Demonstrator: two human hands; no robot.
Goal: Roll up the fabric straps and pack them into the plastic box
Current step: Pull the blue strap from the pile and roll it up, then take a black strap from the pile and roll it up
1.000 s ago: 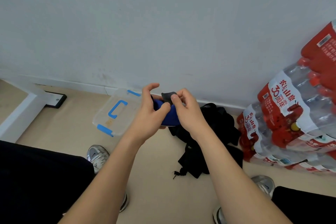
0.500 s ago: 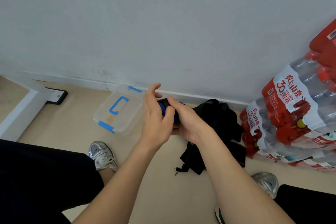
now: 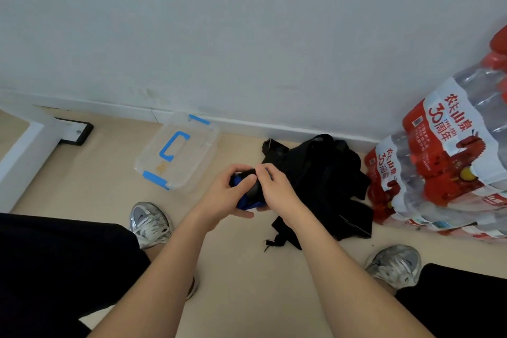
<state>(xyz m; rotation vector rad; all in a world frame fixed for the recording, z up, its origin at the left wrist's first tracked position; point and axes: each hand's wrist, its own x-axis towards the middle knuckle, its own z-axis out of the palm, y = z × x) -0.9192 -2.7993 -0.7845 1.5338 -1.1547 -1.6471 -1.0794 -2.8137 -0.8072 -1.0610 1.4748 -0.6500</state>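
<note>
Between plastic box [image 3: 192,164], strap pile [image 3: 326,173]: hands [image 3: 227,196] grip blue strap [image 3: 246,203]; water packs [image 3: 439,164] right.

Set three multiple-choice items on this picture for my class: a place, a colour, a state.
1. Where is the plastic box? A. on a shelf; B. on the floor, left of the left hand; C. on a lap.
2. Its handle is: A. red; B. green; C. blue.
3. The rolled strap is: A. held by the left hand and right hand; B. inside the box; C. on a hook.
Answers: 1 B, it sits on the floor beyond that hand; 2 C, plainly blue; 3 A, both hands' fingers curl round it.
</note>
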